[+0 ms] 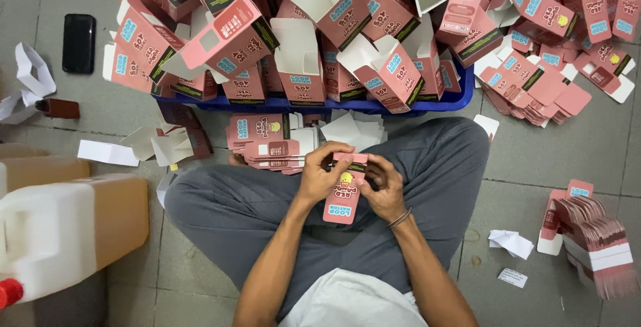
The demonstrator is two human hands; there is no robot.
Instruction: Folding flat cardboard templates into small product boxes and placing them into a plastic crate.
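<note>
Left hand [322, 175] and right hand [382, 188] both have fingers gripping a pink carton [344, 197]; seemingly half-folded

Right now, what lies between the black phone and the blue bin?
Head view: only bare grey floor between the black phone and the blue bin, whose pink cartons overhang.

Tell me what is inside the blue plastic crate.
The blue plastic crate is heaped with pink folded cardboard boxes, many with white flaps open. They cover its floor and inner walls, so anything lying beneath them cannot be seen.
</note>
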